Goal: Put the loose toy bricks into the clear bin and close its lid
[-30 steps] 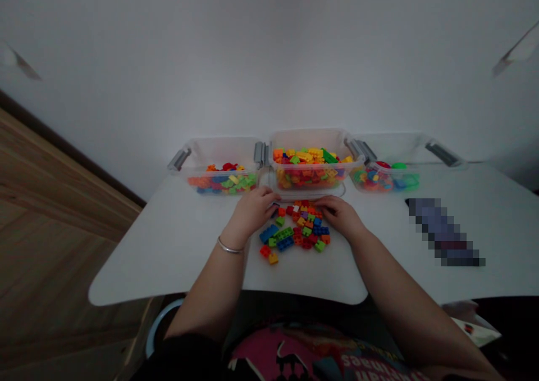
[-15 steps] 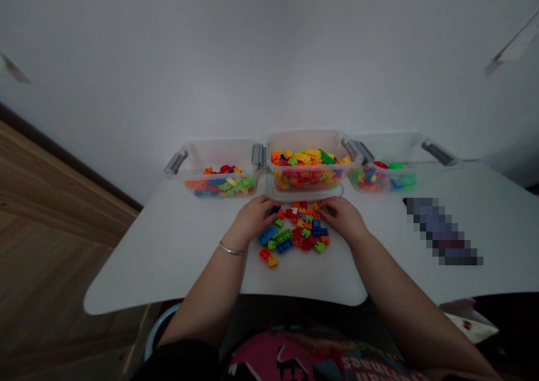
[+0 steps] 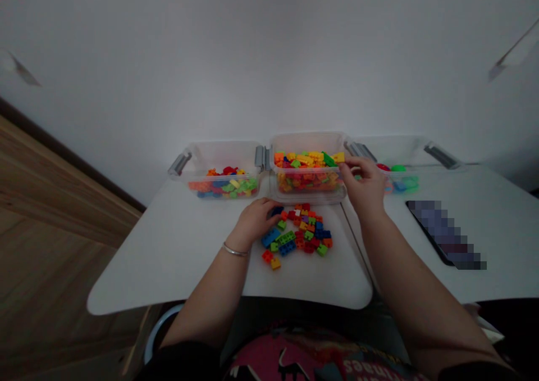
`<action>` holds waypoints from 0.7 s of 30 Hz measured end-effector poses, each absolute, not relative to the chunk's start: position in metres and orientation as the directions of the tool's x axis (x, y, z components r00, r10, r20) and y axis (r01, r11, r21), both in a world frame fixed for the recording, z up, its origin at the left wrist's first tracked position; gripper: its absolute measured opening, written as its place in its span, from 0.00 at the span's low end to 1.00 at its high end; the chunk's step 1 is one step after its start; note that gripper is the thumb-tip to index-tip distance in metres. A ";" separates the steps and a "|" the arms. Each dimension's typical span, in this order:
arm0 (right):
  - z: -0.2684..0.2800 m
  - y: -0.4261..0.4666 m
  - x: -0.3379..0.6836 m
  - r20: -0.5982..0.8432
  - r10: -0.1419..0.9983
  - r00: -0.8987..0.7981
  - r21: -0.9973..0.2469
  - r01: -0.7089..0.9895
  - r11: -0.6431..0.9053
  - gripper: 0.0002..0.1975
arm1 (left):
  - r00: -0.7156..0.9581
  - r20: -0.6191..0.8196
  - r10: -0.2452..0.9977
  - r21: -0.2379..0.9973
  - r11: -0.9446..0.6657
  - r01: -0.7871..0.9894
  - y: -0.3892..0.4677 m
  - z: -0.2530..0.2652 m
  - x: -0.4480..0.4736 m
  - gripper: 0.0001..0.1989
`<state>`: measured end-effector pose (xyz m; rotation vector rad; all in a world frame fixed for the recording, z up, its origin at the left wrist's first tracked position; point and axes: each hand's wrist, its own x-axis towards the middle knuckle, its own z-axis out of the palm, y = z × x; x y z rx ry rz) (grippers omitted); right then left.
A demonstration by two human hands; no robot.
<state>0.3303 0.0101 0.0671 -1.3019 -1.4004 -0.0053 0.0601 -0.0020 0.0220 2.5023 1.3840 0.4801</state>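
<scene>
Bricks (image 3: pixel 309 158) heaped in middle bin (image 3: pixel 311 143); 2 side bins (image 3: pixel 225 156) hold fewer pieces (image 3: pixel 236 186).

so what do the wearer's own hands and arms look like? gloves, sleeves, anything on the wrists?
No gloves. Left hand: thin silver-coloured bangle at the wrist. Right hand: no bracelet or watch visible. Dark sleeves show toward the bottom edge on both arms; no cables or markings visible.

A thin silver bangle (image 3: pixel 234 251) is worn on the left wrist (image 3: pixel 240 241); the black-sleeved shirt (image 3: pixel 326 358) is printed with a pink patch (image 3: pixel 263 364), a dark animal shape (image 3: pixel 289 369) and pale lettering (image 3: pixel 360 368).
</scene>
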 end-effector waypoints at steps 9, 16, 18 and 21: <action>0.115 0.081 0.314 0.446 0.888 0.111 -0.472 0.873 0.128 0.12 | 0.477 0.171 0.862 0.366 -0.506 0.781 -0.001 0.021 0.060 0.17; 0.096 0.113 0.319 0.276 0.961 -0.022 -0.430 0.892 0.143 0.13 | 0.467 0.156 0.870 0.382 -0.490 0.784 -0.002 0.022 0.060 0.17; 0.094 0.114 0.320 0.303 0.953 -0.024 -0.423 0.893 0.157 0.15 | 0.463 0.158 0.872 0.383 -0.486 0.786 -0.002 0.022 0.060 0.18; 0.094 0.111 0.319 0.305 0.952 -0.019 -0.394 0.908 0.144 0.18 | 0.462 0.160 0.872 0.381 -0.486 0.786 -0.001 0.021 0.060 0.18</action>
